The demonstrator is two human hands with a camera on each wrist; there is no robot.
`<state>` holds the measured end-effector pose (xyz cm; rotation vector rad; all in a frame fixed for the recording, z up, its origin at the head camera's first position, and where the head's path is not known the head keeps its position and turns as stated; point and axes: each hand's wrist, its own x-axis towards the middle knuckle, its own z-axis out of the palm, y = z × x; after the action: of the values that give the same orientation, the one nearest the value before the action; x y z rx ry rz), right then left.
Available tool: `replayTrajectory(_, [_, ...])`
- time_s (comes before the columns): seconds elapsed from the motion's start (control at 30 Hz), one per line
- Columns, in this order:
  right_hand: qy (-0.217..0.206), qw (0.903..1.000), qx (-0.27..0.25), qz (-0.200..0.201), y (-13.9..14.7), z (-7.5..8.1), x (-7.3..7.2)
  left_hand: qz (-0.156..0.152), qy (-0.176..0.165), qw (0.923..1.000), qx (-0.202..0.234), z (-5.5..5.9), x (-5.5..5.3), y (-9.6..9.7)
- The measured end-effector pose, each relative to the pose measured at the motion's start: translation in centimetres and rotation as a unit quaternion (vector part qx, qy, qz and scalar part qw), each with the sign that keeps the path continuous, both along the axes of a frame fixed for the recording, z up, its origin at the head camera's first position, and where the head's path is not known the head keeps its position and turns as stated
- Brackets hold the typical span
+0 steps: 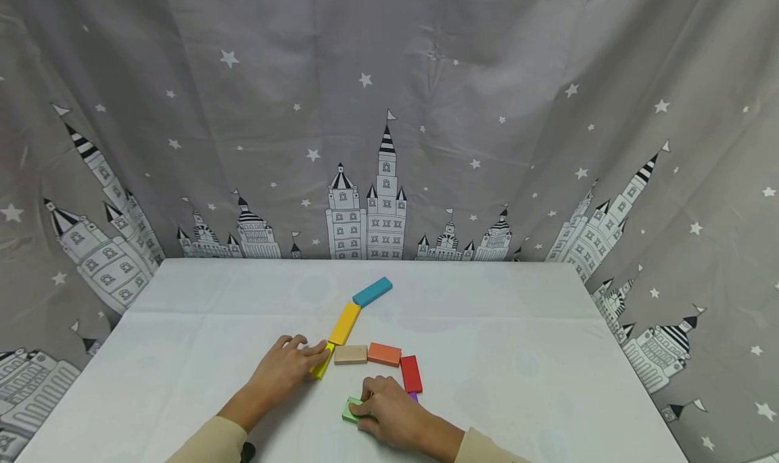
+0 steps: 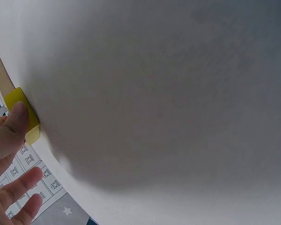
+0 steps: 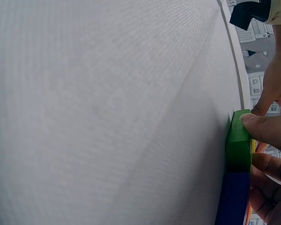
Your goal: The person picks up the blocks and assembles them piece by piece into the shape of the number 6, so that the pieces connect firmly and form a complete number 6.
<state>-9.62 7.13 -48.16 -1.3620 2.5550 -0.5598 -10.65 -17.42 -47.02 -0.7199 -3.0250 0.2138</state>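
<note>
My left hand [image 1: 282, 370] reaches in from the left and pinches a bright yellow block [image 1: 322, 367]. In the left wrist view the thumb lies across that yellow block's face, while other fingers spread below. My right hand [image 1: 394, 412] holds a green block [image 1: 349, 410] close to the front of the row. The right wrist view has the thumb on the green block's top end and fingers behind it. A dark blue-purple block [image 3: 234, 197] abuts the green one there. The right hand hides most of a purple block [image 1: 414, 396] in the head view.
From the yellow block, an orange-yellow block [image 1: 344, 323] and a blue block [image 1: 372, 291] run toward the back. Tan [image 1: 351, 355], orange [image 1: 385, 354] and red [image 1: 410, 374] blocks curve rightward. All lie on a white-covered table [image 1: 517, 355] before a grey castle-print curtain [image 1: 450, 98].
</note>
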Motion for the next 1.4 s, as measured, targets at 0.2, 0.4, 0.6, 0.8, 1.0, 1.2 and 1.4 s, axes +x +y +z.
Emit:
replayTrajectory(0.2, [0.000, 1.0000, -0.001, -0.002, 0.0, 0.0, 0.0, -0.002, -0.003, 1.0000, 0.004, -0.1, 0.0, 0.0])
replayTrajectory(0.4, [0.009, 0.9999, -0.007, 0.003, 0.0, 0.0, 0.0, 0.001, -0.007, 0.9998, 0.018, -0.3, -0.2, 0.1])
replayTrajectory(0.6, [0.011, 0.9999, -0.010, 0.004, 0.0, -0.1, 0.0, 0.003, -0.012, 0.9998, 0.017, -0.2, -0.2, 0.1])
replayTrajectory(0.8, [-0.006, 1.0000, -0.002, -0.001, -0.1, 0.0, -0.1, 0.005, -0.019, 0.9997, 0.017, -0.1, -0.3, 0.1])
replayTrajectory(1.0, [-0.008, 1.0000, 0.001, 0.001, -0.1, 0.0, -0.2, 0.003, -0.023, 0.9995, 0.020, 0.0, -0.4, 0.1])
replayTrajectory(1.2, [-0.016, 0.9998, 0.007, -0.004, -0.1, 0.2, -0.1, -0.015, -0.017, 0.9993, 0.030, 0.3, -0.5, -0.3])
replayTrajectory(1.4, [-0.019, 0.9997, 0.010, -0.008, -0.1, 0.4, -0.1, -0.033, -0.034, 0.9976, 0.051, 1.3, -1.3, -0.8])
